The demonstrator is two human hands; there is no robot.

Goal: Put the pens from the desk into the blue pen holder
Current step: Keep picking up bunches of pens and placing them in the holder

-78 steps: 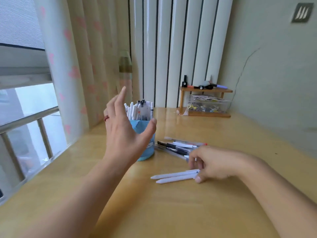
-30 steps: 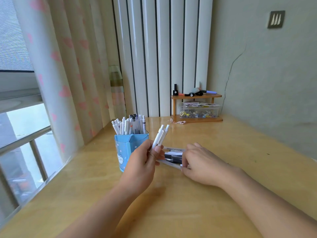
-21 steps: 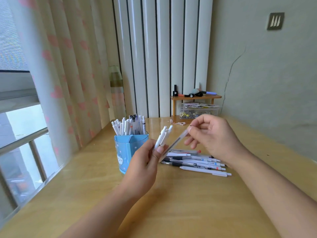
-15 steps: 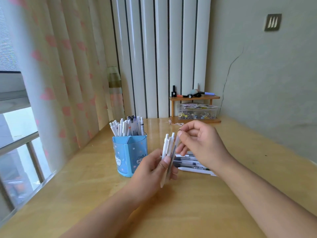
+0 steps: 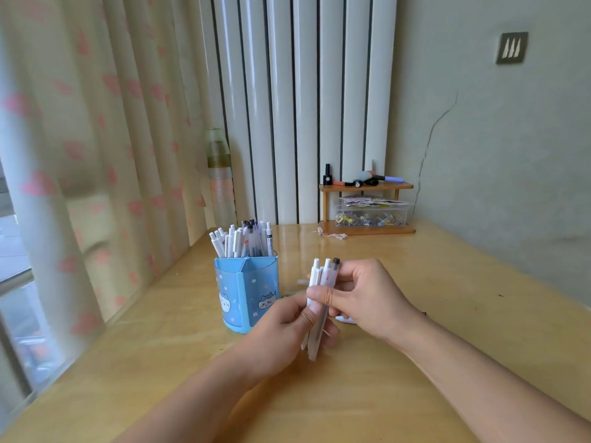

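Three pens bunched in my hands beside the blue pen holder.

My left hand [image 5: 287, 327] curls around a bundle of two white plastic pens and one clear black-capped pen [image 5: 321, 292], upright and just right of the blue cat-printed plastic pen holder [image 5: 246, 295]. My right hand [image 5: 364, 298] pinches the same bundle near its top. The holder stands on the pale wooden desk [image 5: 447, 314], crowded with white pens [image 5: 243, 243]. A white pen tip [image 5: 345, 320] shows under my right hand, further from the holder.
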